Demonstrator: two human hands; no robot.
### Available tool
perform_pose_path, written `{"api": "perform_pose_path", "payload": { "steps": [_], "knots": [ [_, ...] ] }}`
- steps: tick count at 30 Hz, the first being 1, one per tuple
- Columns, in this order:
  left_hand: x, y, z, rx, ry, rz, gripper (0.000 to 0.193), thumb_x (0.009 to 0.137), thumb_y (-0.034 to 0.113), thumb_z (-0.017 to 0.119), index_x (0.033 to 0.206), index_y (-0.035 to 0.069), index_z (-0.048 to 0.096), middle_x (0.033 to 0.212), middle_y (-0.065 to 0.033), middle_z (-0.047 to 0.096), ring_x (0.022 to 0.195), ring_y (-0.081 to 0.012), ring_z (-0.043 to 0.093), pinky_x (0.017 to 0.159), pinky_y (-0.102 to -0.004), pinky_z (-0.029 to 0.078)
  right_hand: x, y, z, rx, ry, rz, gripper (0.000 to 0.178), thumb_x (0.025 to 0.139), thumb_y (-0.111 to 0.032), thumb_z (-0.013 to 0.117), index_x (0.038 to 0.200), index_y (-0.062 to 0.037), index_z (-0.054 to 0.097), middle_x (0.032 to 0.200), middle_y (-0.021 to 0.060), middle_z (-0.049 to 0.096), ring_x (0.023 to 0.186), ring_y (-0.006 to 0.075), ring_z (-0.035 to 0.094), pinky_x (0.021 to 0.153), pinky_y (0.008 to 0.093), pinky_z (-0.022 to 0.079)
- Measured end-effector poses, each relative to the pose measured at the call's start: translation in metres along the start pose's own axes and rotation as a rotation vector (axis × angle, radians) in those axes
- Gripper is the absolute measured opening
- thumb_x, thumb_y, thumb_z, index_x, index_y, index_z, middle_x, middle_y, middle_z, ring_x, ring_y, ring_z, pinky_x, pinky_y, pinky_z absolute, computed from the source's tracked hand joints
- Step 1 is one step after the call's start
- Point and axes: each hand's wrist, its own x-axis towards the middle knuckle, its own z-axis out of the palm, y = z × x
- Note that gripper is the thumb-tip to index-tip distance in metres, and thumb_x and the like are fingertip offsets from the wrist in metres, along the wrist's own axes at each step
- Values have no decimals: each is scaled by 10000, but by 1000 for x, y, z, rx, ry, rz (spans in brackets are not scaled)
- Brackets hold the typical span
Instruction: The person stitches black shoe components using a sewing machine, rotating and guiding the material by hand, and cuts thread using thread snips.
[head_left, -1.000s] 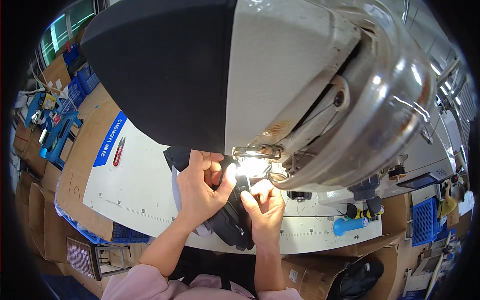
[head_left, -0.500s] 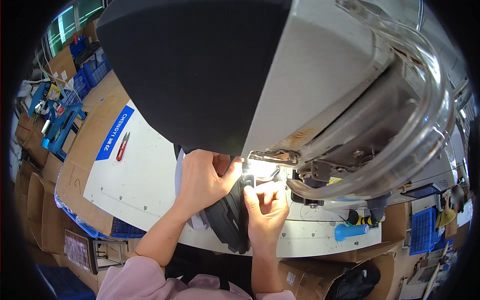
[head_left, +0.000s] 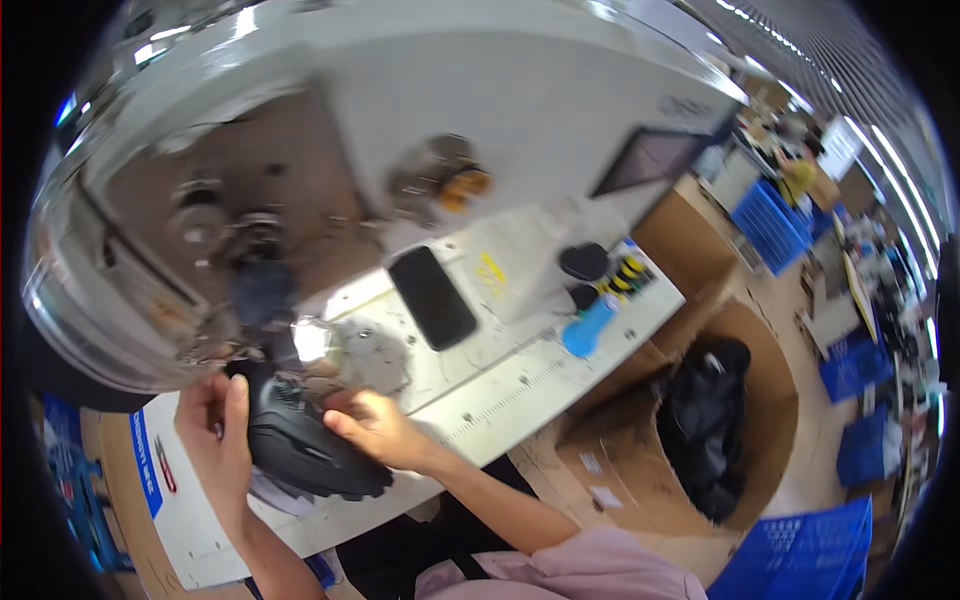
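Observation:
A black shoe [head_left: 315, 445] with a thick treaded sole lies under the head of a sewing machine [head_left: 260, 230], its toe or heel end toward me. My left hand [head_left: 215, 420] is closed at the shoe's left side, with fingers bent and thumb upright against its upper edge. My right hand [head_left: 380, 425] grips the shoe's right side, thumb and fingers pinched near the lit needle area. The machine parts hide the shoe's far end. Red-handled thread snips [head_left: 165, 465] lie on the white tabletop left of my left hand.
On the white table [head_left: 500, 385] right of the machine lie a black phone [head_left: 432, 297], a blue cone-shaped thing [head_left: 590, 325] and yellow-black items [head_left: 628, 272]. An open cardboard box [head_left: 775, 400] of black goods stands at the right. A person [head_left: 800, 170] is farther back.
The view has swung to the right, bringing the phone and cardboard box into sight. Both hands stay on the shoe; its sole now shows more plainly.

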Motion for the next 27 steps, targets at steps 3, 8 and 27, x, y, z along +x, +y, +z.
{"api": "perform_pose_path", "payload": {
  "steps": [3,8,27],
  "knots": [
    [-10,29,15,111,-57,62,181,837,109,672,783,36,515,659,41,449,586,-42,382,562,-186,299,-8,-16,-5,490,-360,343,616,925,-537,475,1121,37,582,933,50,621,807,81,584,682,214,485],
    [-11,43,17,111,-153,-13,149,826,26,654,794,34,509,644,25,445,574,-33,358,536,-209,293,-16,-77,-7,74,-248,310,551,875,-522,568,926,22,636,739,27,598,607,76,552,504,227,432],
    [-28,-5,45,-98,179,-143,396,719,131,737,984,48,454,555,17,361,420,-83,344,428,-245,287,-19,-74,-1,-319,-166,202,362,917,-306,589,896,55,603,702,82,628,656,100,574,604,276,471]
  ]
}}
